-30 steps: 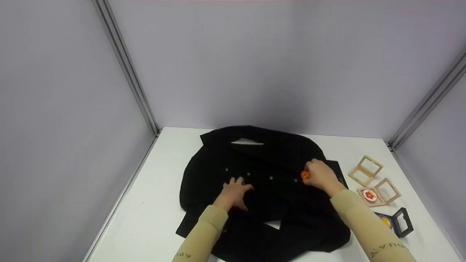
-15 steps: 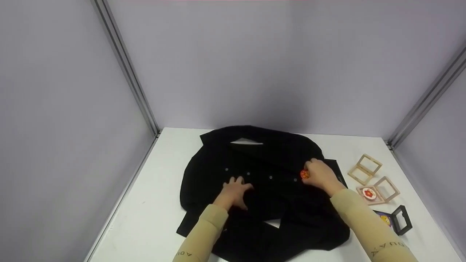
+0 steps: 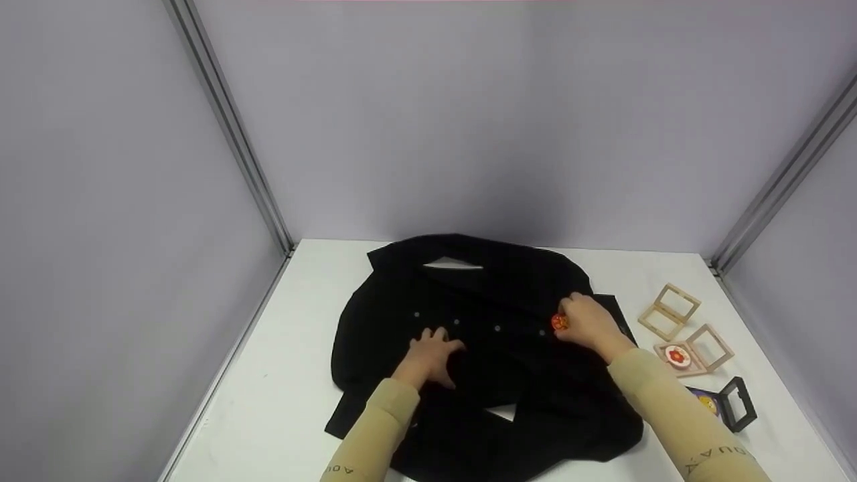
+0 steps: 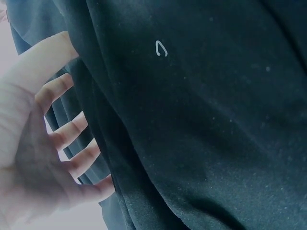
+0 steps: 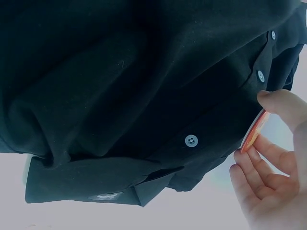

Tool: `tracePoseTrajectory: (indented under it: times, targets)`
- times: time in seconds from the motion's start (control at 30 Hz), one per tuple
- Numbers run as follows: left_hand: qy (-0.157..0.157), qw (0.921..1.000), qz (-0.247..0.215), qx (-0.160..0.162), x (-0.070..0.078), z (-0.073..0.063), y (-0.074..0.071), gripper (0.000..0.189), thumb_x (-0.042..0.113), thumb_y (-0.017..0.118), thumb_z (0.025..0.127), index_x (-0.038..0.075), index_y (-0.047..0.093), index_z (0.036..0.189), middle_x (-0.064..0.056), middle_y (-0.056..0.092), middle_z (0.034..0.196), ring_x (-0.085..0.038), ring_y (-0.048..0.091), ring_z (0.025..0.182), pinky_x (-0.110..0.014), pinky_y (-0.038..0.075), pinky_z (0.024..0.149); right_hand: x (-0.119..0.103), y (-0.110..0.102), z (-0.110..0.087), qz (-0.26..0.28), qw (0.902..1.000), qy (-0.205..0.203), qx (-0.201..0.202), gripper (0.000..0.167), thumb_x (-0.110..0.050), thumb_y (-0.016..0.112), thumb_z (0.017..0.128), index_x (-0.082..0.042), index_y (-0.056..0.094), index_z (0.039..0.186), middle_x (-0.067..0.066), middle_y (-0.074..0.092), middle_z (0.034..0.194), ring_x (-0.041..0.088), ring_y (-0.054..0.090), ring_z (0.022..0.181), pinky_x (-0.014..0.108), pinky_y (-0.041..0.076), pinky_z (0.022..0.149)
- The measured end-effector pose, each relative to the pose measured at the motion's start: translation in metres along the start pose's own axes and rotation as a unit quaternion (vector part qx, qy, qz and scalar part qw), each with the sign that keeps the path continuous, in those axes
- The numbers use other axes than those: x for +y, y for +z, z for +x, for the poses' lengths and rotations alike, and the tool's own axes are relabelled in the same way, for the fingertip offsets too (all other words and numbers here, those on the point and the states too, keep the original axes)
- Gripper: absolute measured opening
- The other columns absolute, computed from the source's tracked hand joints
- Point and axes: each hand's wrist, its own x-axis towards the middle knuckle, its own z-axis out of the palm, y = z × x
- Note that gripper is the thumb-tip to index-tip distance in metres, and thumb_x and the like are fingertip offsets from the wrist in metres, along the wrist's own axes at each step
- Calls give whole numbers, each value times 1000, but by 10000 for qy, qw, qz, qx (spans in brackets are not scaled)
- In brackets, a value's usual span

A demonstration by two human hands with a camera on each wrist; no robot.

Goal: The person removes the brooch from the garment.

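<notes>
A black button-up shirt [image 3: 482,365] is spread over the white table, its row of pale buttons running from left to right. On the shirt, left of the middle, rests my left hand [image 3: 430,356] with fingers and thumb spread. In the left wrist view its fingertips lie along a fold of dark cloth. My right hand [image 3: 589,325] pinches a round orange-red badge [image 3: 560,323] between thumb and fingers, close over the shirt near the rightmost button. The right wrist view shows the badge [image 5: 255,130] edge-on, beside the button placket and near the collar [image 5: 91,179].
Three opened cases stand in a column on the right: a tan one [image 3: 671,315], a pink one [image 3: 699,365] holding a white badge with a red flower [image 3: 677,357], and a black one [image 3: 726,408] with a yellow badge [image 3: 708,404]. Grey walls [image 3: 428,120] enclose the table [image 3: 268,375].
</notes>
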Motion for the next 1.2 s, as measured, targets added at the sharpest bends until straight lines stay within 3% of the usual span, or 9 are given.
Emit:
tracePoseTrajectory:
  times: [0.23, 0.57, 1.2]
  targets:
    - [40, 9999, -101, -29, -1, -1, -2, 73, 36, 98, 73, 33, 66, 139, -10, 56, 141, -39, 52, 133, -65, 50, 105, -2, -5, 0, -31, 9999, -108, 21, 37, -21, 84, 71, 3, 69, 95, 16, 64, 90, 33, 61, 79, 53, 56, 79]
    - [37, 9999, -108, -25, 2, 6, -20, 75, 35, 96, 76, 32, 64, 144, -12, 53, 148, -40, 49, 138, -66, 48, 109, 0, -18, 5, -25, 10000, -8, 33, 40, -22, 83, 75, 6, 71, 101, 21, 66, 95, 37, 64, 83, 56, 56, 83]
    - [38, 9999, -141, -89, 4, 4, -20, 75, 35, 96, 76, 31, 64, 143, -11, 54, 145, -39, 49, 136, -65, 48, 109, 1, -19, 5, 152, 9999, 1, -49, 40, -23, 83, 75, 6, 72, 101, 22, 67, 96, 39, 65, 85, 56, 56, 85]
